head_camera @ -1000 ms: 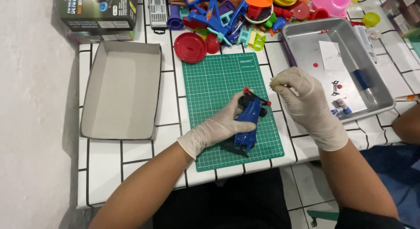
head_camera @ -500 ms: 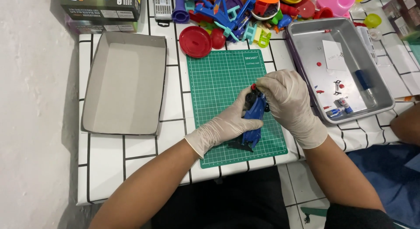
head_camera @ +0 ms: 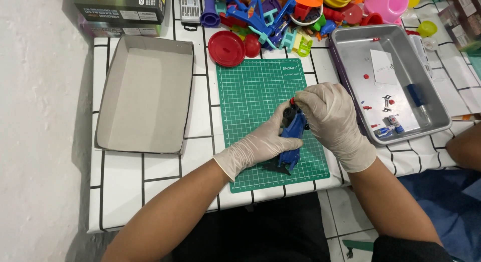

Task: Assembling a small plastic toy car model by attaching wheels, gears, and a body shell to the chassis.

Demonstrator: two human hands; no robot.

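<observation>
A blue plastic toy (head_camera: 292, 142) with dark parts rests over the green cutting mat (head_camera: 255, 91). My left hand (head_camera: 260, 142), in a white glove, grips the toy's body from the left. My right hand (head_camera: 330, 119), also gloved, pinches the toy's upper end, where a small red part shows. Both hands meet above the mat's lower right area.
An open grey cardboard box lid (head_camera: 145, 94) lies left of the mat. A metal tray (head_camera: 441, 116) with small parts, a paper slip and a blue pen sits right. A red lid (head_camera: 226, 48) and a heap of coloured plastic toys (head_camera: 280, 14) crowd the far edge.
My right hand came down from above the mat's right edge onto the top of the toy. My left hand kept its hold on the toy.
</observation>
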